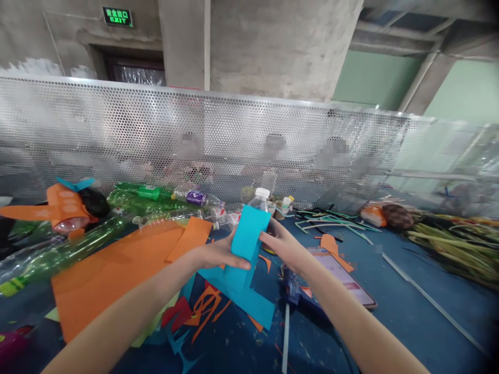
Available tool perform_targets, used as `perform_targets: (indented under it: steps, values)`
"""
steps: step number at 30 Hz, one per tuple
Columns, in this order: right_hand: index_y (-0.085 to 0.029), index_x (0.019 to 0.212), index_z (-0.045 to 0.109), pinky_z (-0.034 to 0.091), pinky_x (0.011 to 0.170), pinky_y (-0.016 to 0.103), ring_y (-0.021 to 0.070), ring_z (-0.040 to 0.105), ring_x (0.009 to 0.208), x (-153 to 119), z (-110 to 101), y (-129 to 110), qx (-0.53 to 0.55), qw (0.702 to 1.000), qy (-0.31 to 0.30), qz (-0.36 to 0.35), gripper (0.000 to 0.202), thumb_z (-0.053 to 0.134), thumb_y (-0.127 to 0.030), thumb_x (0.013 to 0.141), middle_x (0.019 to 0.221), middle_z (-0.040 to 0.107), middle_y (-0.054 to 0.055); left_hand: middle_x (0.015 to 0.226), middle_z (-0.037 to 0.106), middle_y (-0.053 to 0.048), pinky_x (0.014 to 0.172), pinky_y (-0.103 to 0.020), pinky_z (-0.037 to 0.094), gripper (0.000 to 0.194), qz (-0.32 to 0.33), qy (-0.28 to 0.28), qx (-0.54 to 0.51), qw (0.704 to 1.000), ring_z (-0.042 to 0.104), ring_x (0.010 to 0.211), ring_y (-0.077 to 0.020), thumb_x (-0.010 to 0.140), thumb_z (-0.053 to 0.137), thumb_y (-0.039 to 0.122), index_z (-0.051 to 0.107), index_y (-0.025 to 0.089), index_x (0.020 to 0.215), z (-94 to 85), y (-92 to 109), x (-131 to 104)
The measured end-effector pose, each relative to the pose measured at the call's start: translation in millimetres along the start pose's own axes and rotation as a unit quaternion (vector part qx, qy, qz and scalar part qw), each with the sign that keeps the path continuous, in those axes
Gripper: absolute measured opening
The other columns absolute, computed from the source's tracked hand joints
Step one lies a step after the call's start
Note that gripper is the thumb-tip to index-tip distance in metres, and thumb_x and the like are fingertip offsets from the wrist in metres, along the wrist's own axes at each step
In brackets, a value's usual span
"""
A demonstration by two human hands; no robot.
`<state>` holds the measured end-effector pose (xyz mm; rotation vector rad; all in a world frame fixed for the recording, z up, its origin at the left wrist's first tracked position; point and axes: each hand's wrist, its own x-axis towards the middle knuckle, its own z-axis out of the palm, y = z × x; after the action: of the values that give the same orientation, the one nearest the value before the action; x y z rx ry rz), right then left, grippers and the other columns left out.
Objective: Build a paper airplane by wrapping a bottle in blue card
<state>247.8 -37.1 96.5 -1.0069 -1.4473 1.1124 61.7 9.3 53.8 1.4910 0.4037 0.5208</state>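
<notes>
Blue paper [246, 234]: smooth, matte, bent boxy, held up over the middle of the tabletop [405, 317]. My left hand [224, 252] grips it, thumb across the front; my right hand [278, 239] pinches the other edge. Clear plastic bottle [262, 197], white-capped, shows just behind; I cannot tell if they touch. Below, curled orange scraps [206, 306]. Left, a broad flat orange sheet [117, 270]. Right, a glossy phone [339, 275]. Beyond, perforated metal screen [241, 135].
</notes>
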Motion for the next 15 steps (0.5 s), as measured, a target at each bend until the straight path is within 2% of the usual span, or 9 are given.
perform_targets:
  steps: [2,5,9,12,15]
  values:
    - [-0.023,0.103,0.063,0.054,0.082,0.038,0.0234,0.067,0.092,2.5,-0.5,3.5,0.008,1.000,-0.001,-0.010,0.033,0.073,-0.033,0.073,0.101,0.073,0.003,0.106,0.068,-0.009,0.095,-0.056,0.043,0.102,-0.002,0.015,0.015,1.000,0.059,0.111,-0.0346,0.066,0.083,0.027,0.022,0.028,0.148,2.3,2.5,0.3]
    - [-0.022,0.101,0.063,0.053,0.084,0.039,0.0238,0.067,0.093,5.1,-1.1,5.8,0.005,0.999,-0.004,-0.042,0.032,0.073,-0.032,0.073,0.102,0.072,0.004,0.117,0.065,-0.010,0.095,-0.054,0.045,0.106,-0.007,0.039,0.017,0.999,0.057,0.115,-0.0352,0.067,0.083,0.025,0.017,0.032,0.149,5.9,4.5,1.1]
    - [-0.022,0.102,0.064,0.053,0.085,0.041,0.0244,0.066,0.094,5.4,-0.9,4.5,0.003,0.997,-0.012,-0.071,0.036,0.076,-0.033,0.070,0.102,0.072,0.004,0.129,0.059,-0.012,0.097,-0.052,0.045,0.107,0.029,0.079,0.029,0.996,0.053,0.121,-0.0356,0.067,0.083,0.024,0.016,0.030,0.150,11.3,5.1,3.3]
    - [-0.025,0.106,0.064,0.053,0.088,0.042,0.0243,0.066,0.096,4.9,-2.9,4.8,0.023,0.999,-0.013,-0.043,0.043,0.078,-0.037,0.068,0.106,0.071,0.003,0.129,0.059,-0.012,0.099,-0.053,0.044,0.106,0.046,0.093,0.026,0.994,0.053,0.121,-0.0355,0.066,0.084,0.024,0.018,0.030,0.150,14.7,6.1,5.0]
    - [-0.025,0.106,0.065,0.054,0.085,0.040,0.0249,0.066,0.100,4.8,-8.7,5.0,0.076,0.997,-0.025,0.024,0.044,0.070,-0.055,0.073,0.107,0.071,0.005,0.133,0.057,-0.013,0.099,-0.053,0.044,0.106,0.027,0.097,0.008,0.995,0.053,0.121,-0.0356,0.064,0.084,0.021,0.022,0.031,0.149,16.9,8.7,5.3]
